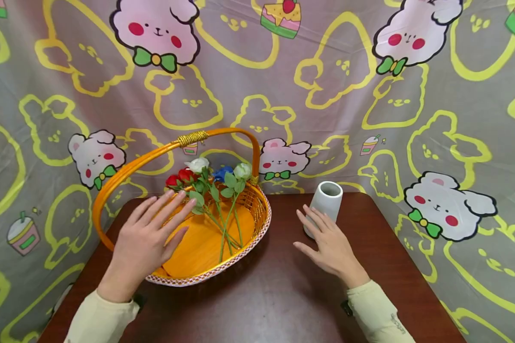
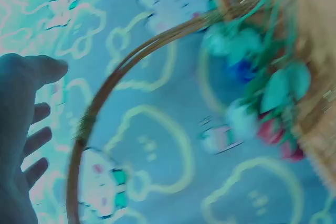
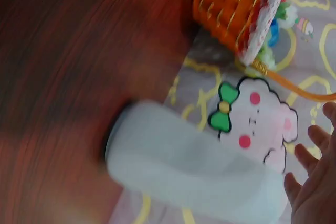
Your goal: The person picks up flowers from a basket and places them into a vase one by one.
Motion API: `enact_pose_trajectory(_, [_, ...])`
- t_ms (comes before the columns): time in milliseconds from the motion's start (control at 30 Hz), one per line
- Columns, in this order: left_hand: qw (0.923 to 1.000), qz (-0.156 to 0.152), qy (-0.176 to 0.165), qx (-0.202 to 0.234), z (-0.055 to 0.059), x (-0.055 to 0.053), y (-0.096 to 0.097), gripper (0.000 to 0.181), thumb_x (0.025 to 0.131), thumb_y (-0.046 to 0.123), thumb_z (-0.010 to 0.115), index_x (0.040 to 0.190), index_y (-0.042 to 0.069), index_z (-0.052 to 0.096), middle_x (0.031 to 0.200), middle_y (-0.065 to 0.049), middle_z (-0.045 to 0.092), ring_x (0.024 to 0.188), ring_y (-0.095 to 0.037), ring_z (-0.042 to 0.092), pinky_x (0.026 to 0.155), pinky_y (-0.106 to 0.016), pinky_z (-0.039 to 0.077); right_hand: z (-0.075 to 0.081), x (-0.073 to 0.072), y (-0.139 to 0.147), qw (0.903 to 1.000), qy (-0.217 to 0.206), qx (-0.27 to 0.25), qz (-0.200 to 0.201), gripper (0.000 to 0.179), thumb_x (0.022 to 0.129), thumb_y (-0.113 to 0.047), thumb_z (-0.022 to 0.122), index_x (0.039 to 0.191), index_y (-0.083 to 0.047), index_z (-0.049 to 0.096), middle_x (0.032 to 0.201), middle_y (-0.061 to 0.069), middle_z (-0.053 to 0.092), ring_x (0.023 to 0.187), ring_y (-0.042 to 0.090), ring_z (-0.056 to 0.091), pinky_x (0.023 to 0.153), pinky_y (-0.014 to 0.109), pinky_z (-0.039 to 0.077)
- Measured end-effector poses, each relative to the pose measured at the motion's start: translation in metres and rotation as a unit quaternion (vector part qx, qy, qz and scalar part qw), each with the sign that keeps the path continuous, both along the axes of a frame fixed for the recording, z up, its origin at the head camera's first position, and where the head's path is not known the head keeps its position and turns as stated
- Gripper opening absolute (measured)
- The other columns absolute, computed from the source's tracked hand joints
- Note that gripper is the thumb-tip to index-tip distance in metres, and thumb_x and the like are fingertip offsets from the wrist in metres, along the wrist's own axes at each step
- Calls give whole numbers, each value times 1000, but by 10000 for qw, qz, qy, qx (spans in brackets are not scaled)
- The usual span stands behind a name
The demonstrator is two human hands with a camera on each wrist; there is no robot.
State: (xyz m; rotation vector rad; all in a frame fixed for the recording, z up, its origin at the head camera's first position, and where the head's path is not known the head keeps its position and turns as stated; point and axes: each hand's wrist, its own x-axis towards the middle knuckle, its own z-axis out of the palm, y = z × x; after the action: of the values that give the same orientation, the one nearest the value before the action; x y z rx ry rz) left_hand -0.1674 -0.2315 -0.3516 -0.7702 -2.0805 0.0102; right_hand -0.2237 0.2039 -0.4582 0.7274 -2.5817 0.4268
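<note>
An orange wicker basket point(image 1: 184, 257) with a tall arched handle point(image 1: 124, 174) stands on the left of the table. Inside it lean several artificial roses: red point(image 1: 188, 175), white point(image 1: 197, 165) and blue point(image 1: 222, 173), their green stems reaching the basket floor. My left hand point(image 1: 143, 238) hovers over the basket's near left side, fingers spread and holding nothing. On the right a white vase point(image 1: 326, 202) stands upright with its mouth up. My right hand point(image 1: 328, 243) is in front of the vase with extended fingers; whether the fingertips touch it I cannot tell.
The dark brown table point(image 1: 266, 305) has its far edge just behind the basket and vase. A patterned cloth point(image 1: 240, 71) with cartoon rabbits hangs behind and along both sides. The basket handle arches high above the flowers.
</note>
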Motion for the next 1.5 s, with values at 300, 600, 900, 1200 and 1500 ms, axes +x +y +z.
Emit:
enact_pose_trajectory(300, [9917, 499, 717, 944, 61, -1, -28, 51, 106, 44, 46, 151, 23, 55, 153, -9, 55, 144, -34, 48, 118, -56, 32, 10, -26, -41, 9763, -1569, -1469, 256, 64, 104, -50, 56, 161, -30, 37, 158, 5, 48, 145, 31, 46, 116, 58, 38])
enact_pose_trajectory(600, [9831, 1233, -637, 1191, 68, -13, -55, 67, 102, 67, 42, 160, 32, 41, 145, -14, 61, 73, -37, 62, 58, -49, 51, 30, -56, -90, 8324, -3775, -4024, 520, 64, 107, -50, 50, 160, -17, 37, 159, 16, 44, 143, 40, 47, 108, 56, 48])
enact_pose_trajectory(900, [9703, 1462, -1418, 1302, 58, -27, -65, 58, 106, 38, 55, 161, 36, 36, 105, -15, 62, 49, -18, 35, 47, -33, 30, 36, -83, -130, 6835, -5009, -5296, 371, 74, 104, -57, 53, 163, -21, 25, 164, 17, 25, 149, 44, 32, 109, 65, 43])
enact_pose_trajectory(1200, [9723, 1115, -1132, 1717, 50, -41, -71, 46, 106, 26, 59, 152, 33, 54, 71, -6, 54, 55, -16, 35, 50, -32, 29, 39, -96, -168, 6338, -5416, -5521, 124, 90, 98, -63, 58, 167, -25, 14, 168, 19, 19, 152, 49, 26, 110, 69, 39])
enact_pose_trajectory(1500, [9665, 1165, -1316, 1870, 52, -40, -67, 46, 106, 26, 58, 152, 35, 54, 74, -9, 57, 55, -20, 36, 51, -33, 30, 37, -111, -189, 6126, -5573, -5603, -101, 87, 99, -63, 57, 167, -30, 16, 171, 20, 10, 154, 50, 21, 113, 69, 36])
